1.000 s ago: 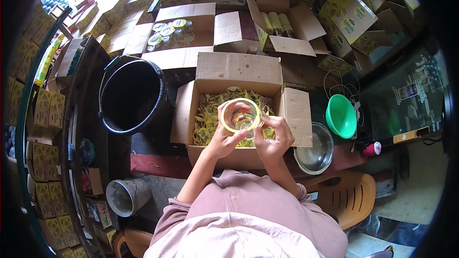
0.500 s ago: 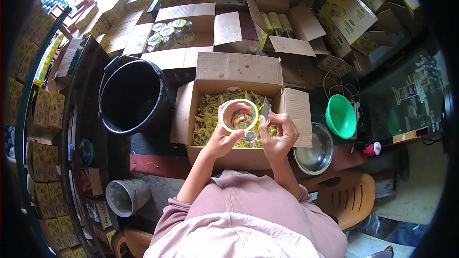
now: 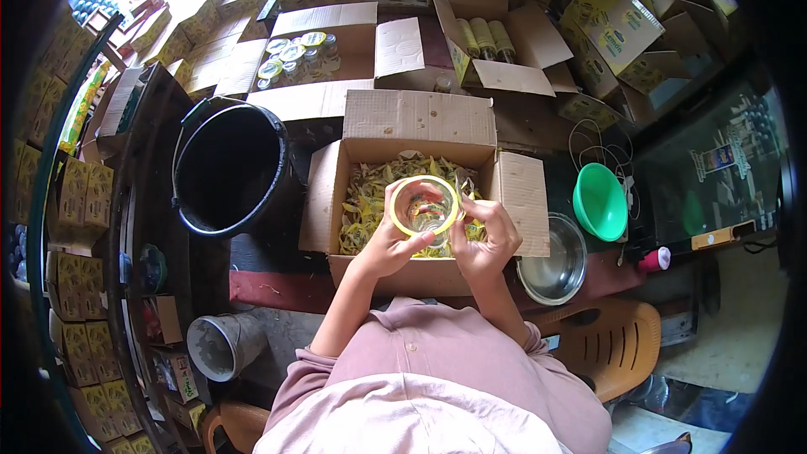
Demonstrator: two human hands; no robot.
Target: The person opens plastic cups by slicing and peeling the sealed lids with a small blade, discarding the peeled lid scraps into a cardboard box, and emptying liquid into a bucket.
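Left hand [image 3: 387, 245] partly hidden by cup [image 3: 425, 205]

Head cam only, fwd + down past shirt [image 3: 420, 340]. Wide fisheye, blk corners; L hand [image 3: 385, 245] + R hand [image 3: 487, 248] close, ctr.

The jar [image 3: 424, 205] is clear, its rim [image 3: 426, 177] yellow, the bucket [image 3: 231, 170] black, the bowl [image 3: 600, 201] bright green.

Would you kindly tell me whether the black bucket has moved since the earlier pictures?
No, the black bucket stays in the same place beside the open carton.
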